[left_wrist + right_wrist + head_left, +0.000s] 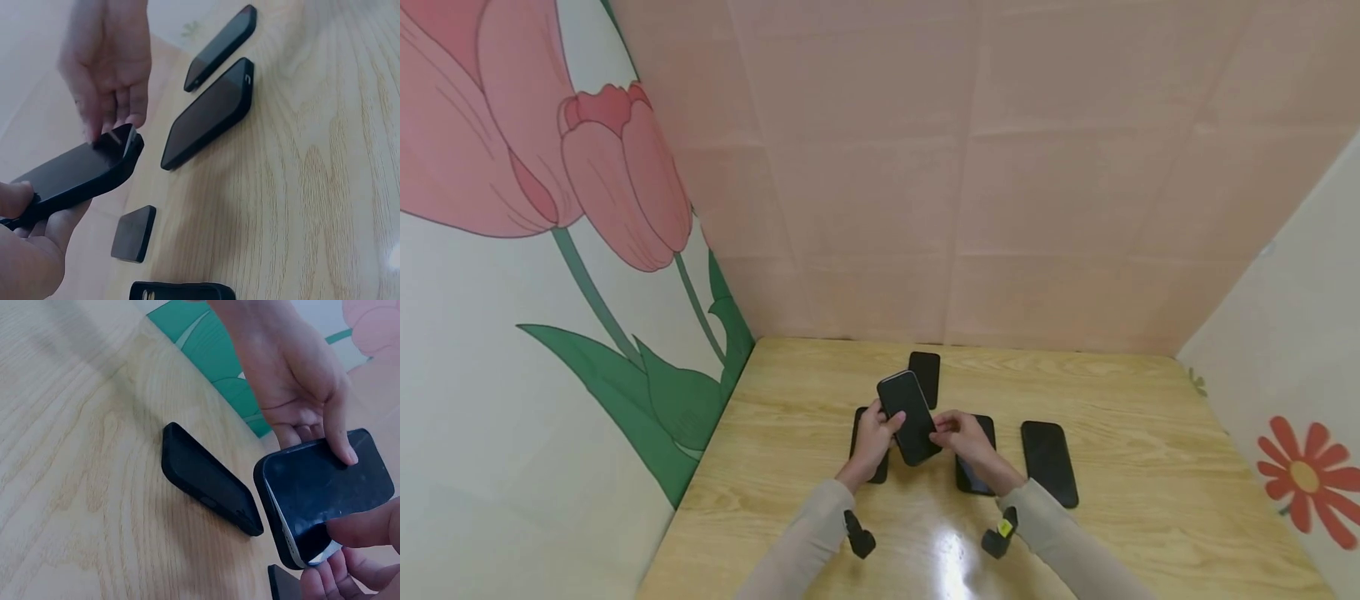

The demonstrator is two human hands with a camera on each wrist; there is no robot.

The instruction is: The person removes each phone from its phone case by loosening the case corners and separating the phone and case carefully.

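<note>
Over the table, my left hand [871, 439] holds a smartphone [910, 414] in a black case, with its thumb on the screen side and its fingers beneath. My right hand [967, 437] pinches the lower corner of that phone, as the right wrist view shows. There, a pale strip of the phone's edge shows along the end of the case, where the phone stands slightly out of it. On the table beside my left hand lies a hollow black phone case [209, 481], partly covered by that hand in the head view.
A dark flat phone [927, 375] lies at the back of the wooden table [775, 467]. Another phone [973, 477] is partly under my right hand, and one more black phone [1049, 463] lies further right. Walls with flower pictures stand left and right, a pink covering [865, 167] behind.
</note>
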